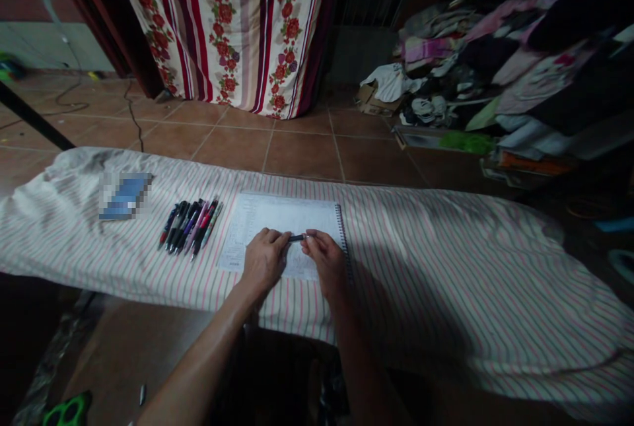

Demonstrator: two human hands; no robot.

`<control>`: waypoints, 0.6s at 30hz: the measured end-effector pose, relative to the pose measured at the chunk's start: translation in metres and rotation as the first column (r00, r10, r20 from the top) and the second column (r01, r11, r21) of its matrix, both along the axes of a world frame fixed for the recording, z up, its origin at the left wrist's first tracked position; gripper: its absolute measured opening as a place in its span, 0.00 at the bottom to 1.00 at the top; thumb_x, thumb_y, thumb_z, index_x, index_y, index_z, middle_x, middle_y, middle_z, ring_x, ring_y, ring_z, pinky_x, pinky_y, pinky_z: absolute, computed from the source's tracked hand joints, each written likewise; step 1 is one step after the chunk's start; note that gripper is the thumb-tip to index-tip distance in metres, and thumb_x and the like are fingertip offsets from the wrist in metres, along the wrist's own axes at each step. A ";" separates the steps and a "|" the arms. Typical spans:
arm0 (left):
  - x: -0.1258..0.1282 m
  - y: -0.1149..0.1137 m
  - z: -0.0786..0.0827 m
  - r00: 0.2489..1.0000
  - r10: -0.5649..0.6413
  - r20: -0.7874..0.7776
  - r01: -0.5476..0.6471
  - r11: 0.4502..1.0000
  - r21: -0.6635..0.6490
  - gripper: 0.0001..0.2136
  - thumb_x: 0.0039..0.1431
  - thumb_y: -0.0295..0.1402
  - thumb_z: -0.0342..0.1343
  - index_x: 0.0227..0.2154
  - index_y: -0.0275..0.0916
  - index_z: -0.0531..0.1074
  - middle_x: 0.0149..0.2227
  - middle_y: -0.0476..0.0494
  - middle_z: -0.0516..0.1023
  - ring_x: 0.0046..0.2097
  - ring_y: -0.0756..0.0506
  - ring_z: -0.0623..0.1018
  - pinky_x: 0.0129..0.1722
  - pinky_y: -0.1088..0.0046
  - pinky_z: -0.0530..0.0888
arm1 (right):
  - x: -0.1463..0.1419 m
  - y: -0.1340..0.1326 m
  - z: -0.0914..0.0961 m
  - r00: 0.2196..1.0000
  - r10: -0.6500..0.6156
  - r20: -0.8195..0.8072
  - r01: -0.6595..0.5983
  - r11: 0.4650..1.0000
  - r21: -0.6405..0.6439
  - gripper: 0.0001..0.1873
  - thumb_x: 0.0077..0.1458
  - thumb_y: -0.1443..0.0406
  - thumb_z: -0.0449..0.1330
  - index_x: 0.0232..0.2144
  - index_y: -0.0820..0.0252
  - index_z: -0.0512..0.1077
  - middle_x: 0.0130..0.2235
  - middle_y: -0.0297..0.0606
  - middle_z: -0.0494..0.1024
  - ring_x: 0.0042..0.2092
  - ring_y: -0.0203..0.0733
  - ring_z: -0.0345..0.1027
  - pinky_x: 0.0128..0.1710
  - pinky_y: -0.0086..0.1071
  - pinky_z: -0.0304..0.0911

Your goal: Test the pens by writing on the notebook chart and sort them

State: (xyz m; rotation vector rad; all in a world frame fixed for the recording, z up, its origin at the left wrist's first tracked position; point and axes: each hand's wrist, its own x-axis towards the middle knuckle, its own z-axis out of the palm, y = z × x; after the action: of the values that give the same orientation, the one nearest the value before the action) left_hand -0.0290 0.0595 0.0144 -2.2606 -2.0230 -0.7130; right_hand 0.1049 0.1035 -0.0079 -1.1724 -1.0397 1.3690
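Both my hands hold one dark pen [298,238] between them, level, over a spiral-bound notebook [282,218] that lies open on a striped cloth. My left hand [264,259] grips the pen's left end with closed fingers. My right hand [324,261] pinches its right end. A row of several pens [191,224], dark, pink and red, lies side by side just left of the notebook.
The striped cloth [446,261] covers a long low surface. A blurred blue card or booklet [125,196] lies at its left. A flowered curtain [232,23] hangs behind on the tiled floor; a heap of clothes [495,63] fills the right. Green scissors [67,411] lie below left.
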 end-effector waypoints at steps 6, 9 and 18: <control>-0.001 0.001 -0.003 1.000 -0.023 0.014 0.023 1.000 -0.008 0.13 0.60 0.31 0.45 0.45 0.39 0.70 0.35 0.42 0.75 0.38 0.45 0.69 0.37 0.68 0.69 | 0.003 0.000 -0.002 0.998 -0.010 0.055 0.009 1.000 0.018 0.14 0.44 0.59 0.61 0.31 0.62 0.72 0.28 0.36 0.77 0.30 0.40 0.74 0.27 0.30 0.70; -0.002 0.000 -0.001 0.999 -0.031 0.019 0.031 0.999 -0.013 0.13 0.60 0.31 0.45 0.45 0.39 0.71 0.35 0.42 0.75 0.39 0.45 0.70 0.37 0.68 0.69 | 0.002 -0.001 0.000 0.998 -0.046 0.052 0.046 0.999 0.006 0.13 0.43 0.59 0.61 0.31 0.62 0.73 0.26 0.36 0.77 0.29 0.41 0.74 0.26 0.31 0.71; -0.004 -0.002 0.001 1.000 -0.028 0.008 0.028 0.999 -0.032 0.14 0.58 0.29 0.47 0.45 0.38 0.71 0.36 0.42 0.76 0.39 0.44 0.69 0.37 0.67 0.70 | 0.003 -0.002 0.003 0.999 -0.038 0.002 0.038 0.999 -0.023 0.13 0.43 0.60 0.61 0.30 0.63 0.73 0.23 0.35 0.76 0.28 0.40 0.74 0.27 0.30 0.71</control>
State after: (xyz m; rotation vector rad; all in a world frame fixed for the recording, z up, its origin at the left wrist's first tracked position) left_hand -0.0335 0.0571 0.0155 -2.3119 -2.0245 -0.6975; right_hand 0.1076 0.1010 -0.0047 -1.2046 -1.0009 1.3538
